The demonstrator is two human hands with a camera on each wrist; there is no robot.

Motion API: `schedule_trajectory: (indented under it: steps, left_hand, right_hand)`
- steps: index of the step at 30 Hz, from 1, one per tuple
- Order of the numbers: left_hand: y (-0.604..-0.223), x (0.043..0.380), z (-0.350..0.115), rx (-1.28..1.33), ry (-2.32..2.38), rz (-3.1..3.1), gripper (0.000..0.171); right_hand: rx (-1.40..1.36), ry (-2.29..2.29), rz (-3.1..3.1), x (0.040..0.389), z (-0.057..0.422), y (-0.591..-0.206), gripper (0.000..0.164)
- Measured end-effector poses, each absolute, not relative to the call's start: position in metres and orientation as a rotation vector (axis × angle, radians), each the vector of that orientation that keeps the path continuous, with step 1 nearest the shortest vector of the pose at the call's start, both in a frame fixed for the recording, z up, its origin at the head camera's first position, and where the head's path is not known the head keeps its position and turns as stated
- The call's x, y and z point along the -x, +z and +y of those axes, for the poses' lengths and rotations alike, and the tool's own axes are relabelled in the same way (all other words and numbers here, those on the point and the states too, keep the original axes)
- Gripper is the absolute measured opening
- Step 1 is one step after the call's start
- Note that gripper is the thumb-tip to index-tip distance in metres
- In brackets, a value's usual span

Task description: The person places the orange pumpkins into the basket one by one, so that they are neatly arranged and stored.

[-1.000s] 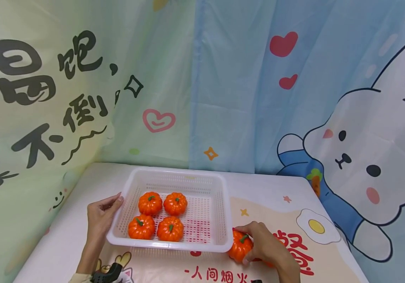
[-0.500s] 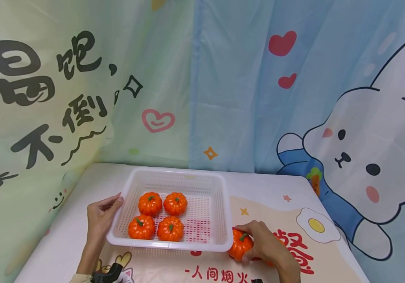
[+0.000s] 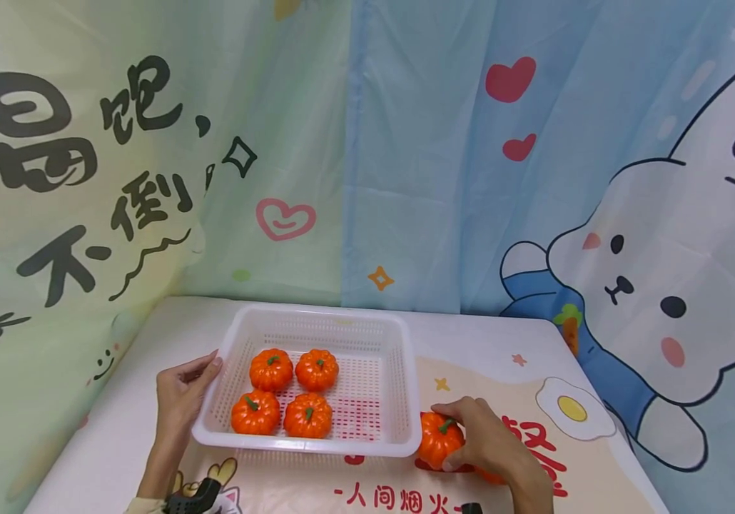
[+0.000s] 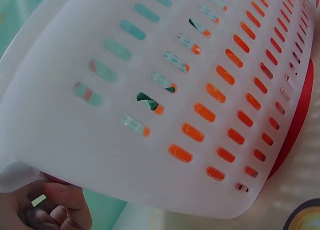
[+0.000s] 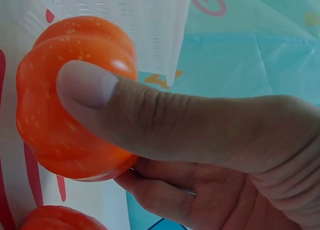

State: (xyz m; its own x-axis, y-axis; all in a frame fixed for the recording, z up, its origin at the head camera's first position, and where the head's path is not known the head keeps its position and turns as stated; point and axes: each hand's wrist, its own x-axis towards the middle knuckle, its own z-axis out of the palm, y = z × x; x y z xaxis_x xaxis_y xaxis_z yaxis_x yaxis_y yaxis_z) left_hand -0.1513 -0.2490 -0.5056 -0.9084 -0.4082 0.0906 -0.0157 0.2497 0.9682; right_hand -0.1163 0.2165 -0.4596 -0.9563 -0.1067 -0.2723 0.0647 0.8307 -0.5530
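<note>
A white plastic basket (image 3: 367, 447) with slotted walls holds several small orange toy pumpkins (image 3: 308, 415) with green stems, grouped in its left half. At its left rim my left hand (image 3: 181, 396) grips the edge; the left wrist view shows the curled fingers (image 4: 67, 202) under a corner of the basket. My right hand (image 3: 492, 442) holds another pumpkin (image 3: 439, 442) beside the basket's front right corner, thumb (image 5: 90, 85) pressed on its side. Partly hidden under that hand lies one more pumpkin (image 3: 491, 477), its top showing in the right wrist view.
The table carries a cloth (image 3: 380, 496) printed with red characters and a fried egg (image 3: 574, 408). Behind it hangs a pale green and blue curtain (image 3: 406, 178) with hearts and a large white rabbit. A black strap (image 3: 194, 496) circles the left wrist.
The right hand has shifted slightly to the right and up with its pumpkin, opening a little more distance from the basket corner. The left hand and the basket stay put.
</note>
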Motion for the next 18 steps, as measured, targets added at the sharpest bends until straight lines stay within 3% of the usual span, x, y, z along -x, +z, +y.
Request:
schedule_trajectory:
  steps: [18]
  left_hand:
    - [-0.502, 0.149, -0.248, -0.395, -1.696, -2.208, 0.037]
  right_hand:
    - [0.015, -0.85, 2.737, 0.114, 0.222, -0.449, 0.079]
